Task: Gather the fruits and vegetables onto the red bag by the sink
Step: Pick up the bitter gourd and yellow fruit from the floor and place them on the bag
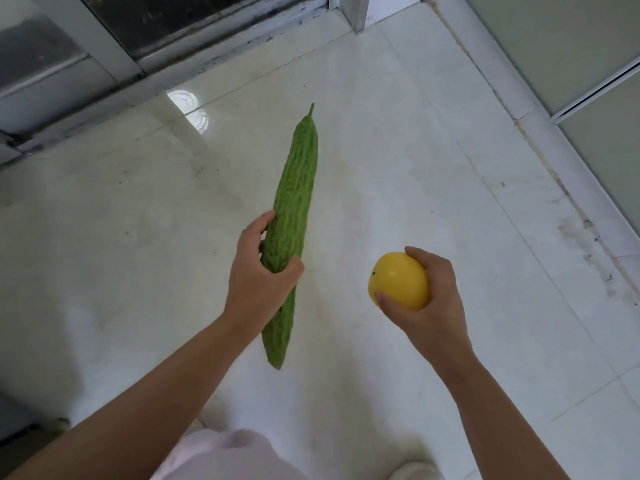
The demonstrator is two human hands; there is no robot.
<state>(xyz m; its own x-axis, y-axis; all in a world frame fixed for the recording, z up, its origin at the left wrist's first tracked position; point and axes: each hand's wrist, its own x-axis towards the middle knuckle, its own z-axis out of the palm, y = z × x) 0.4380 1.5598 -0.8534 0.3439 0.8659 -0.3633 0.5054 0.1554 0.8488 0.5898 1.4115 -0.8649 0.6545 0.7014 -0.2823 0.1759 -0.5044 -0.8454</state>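
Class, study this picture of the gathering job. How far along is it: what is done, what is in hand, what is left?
Done: nothing shows as delivered; no bag or sink is in view. In hand: the left hand grips a green gourd, and the right hand holds a yellow fruit, both over the tiled floor. Left: carrying both to the bag and setting them down.

The bitter gourd (294,216) was green, ridged and mottled. The round fruit (398,285) was plain yellow — one dark speck. The floor (415,150) was glossy white.
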